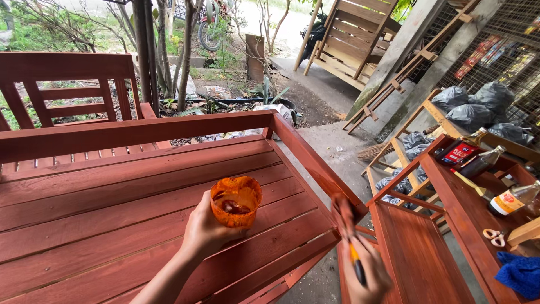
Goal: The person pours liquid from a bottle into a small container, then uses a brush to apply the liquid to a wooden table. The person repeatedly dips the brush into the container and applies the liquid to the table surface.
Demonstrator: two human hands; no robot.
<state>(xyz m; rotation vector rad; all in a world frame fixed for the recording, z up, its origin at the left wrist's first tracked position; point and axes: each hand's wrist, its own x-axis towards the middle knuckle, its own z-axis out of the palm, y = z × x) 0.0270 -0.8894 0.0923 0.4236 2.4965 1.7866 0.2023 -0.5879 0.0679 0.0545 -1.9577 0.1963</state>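
Observation:
My left hand (203, 231) holds a small orange plastic cup (235, 201) with reddish-brown stain in it, above the slatted seat of a red-brown wooden bench (112, 214). My right hand (367, 273) grips a paintbrush (347, 231) with a yellow and black handle. Its stained bristles point up, next to the bench's right armrest rail (315, 163). The brush looks blurred.
A second red-brown bench (62, 90) stands behind at the left. To the right is a stained wooden rack (444, 225) carrying several bottles (484, 160), scissors (495, 236) and a blue cloth (520, 273). Unpainted wooden frames, black bags and trees lie beyond on the concrete.

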